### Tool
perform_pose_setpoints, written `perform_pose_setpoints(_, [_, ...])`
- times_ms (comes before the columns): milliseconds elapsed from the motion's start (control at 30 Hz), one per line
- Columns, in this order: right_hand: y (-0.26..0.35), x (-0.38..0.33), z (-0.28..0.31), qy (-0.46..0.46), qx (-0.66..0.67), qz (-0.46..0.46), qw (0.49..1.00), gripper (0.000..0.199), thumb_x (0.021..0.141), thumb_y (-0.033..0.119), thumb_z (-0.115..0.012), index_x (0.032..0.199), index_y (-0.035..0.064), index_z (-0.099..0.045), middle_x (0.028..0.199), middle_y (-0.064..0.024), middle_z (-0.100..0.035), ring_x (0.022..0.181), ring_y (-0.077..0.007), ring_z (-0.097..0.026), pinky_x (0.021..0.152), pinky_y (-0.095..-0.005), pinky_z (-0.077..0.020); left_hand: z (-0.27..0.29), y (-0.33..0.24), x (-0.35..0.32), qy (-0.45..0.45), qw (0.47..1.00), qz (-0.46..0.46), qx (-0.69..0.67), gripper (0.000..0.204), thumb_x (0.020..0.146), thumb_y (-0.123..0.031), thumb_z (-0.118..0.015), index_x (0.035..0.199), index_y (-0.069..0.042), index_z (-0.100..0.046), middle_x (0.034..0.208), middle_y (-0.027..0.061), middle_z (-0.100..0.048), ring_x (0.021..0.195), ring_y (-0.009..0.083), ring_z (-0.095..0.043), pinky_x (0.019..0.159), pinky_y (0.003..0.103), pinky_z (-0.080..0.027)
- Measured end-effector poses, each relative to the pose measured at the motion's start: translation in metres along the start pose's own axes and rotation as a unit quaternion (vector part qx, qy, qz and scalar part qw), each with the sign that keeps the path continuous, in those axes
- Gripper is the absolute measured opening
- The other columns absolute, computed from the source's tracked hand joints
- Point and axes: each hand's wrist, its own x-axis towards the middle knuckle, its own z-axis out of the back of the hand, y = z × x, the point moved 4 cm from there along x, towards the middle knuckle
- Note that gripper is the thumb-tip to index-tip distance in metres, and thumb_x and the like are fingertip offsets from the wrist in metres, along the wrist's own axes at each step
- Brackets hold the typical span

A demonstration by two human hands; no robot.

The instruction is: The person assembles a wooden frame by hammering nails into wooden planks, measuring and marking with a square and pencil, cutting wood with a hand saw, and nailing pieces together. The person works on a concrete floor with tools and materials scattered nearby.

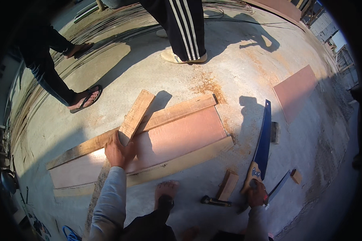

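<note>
My left hand (118, 152) is closed around the near end of a length of timber (137, 112), which lies slantwise across a long wooden strip (177, 114). That strip runs along the far edge of a pinkish-brown panel (181, 136); a second strip (181, 160) borders its near edge. Under my left forearm runs a rough, darker wooden length (96, 193); I cannot tell whether it joins the timber in my hand. On the right, my right hand (256, 195) grips the wooden handle (252, 175) of a handsaw with a dark blue blade (263, 140) pointing away from me.
A black-handled tool (215, 201) and a wood block (228, 184) lie left of my right hand. Beyond it are a narrow blade (279, 184) and a small block (296, 176). A loose panel (295, 93) lies far right. Two people stand ahead, near long rods (108, 30).
</note>
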Motion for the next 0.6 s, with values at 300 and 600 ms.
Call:
perform_pose_setpoints(300, [0.033,0.02,-0.016,0.113,-0.058,-0.066,0.99,0.053,0.078,0.024,-0.066,0.125,0.004,-0.053,0.127,-0.0195,-0.058,0.124,-0.0386,-0.052,0.105,-0.0541,-0.0359,-0.005,0.032,0.029,0.047,0.998,0.04,-0.03,0.075,0.074,-0.035,-0.08,0.134,-0.002,-0.051,0.133,0.0169,-0.057,0.125,0.0345,-0.054,0.102,0.047,-0.042])
perform_pose_setpoints(600, [0.032,0.014,-0.001,0.242,-0.247,0.034,0.938,0.044,0.077,0.024,-0.07,0.111,0.0015,-0.052,0.119,-0.0209,-0.059,0.116,-0.0386,-0.057,0.102,-0.0539,-0.0379,-0.005,0.026,0.036,0.073,0.996,0.048,0.034,0.071,0.077,-0.043,-0.078,0.13,-0.005,-0.049,0.129,0.0145,-0.055,0.126,0.0316,-0.05,0.105,0.047,-0.039])
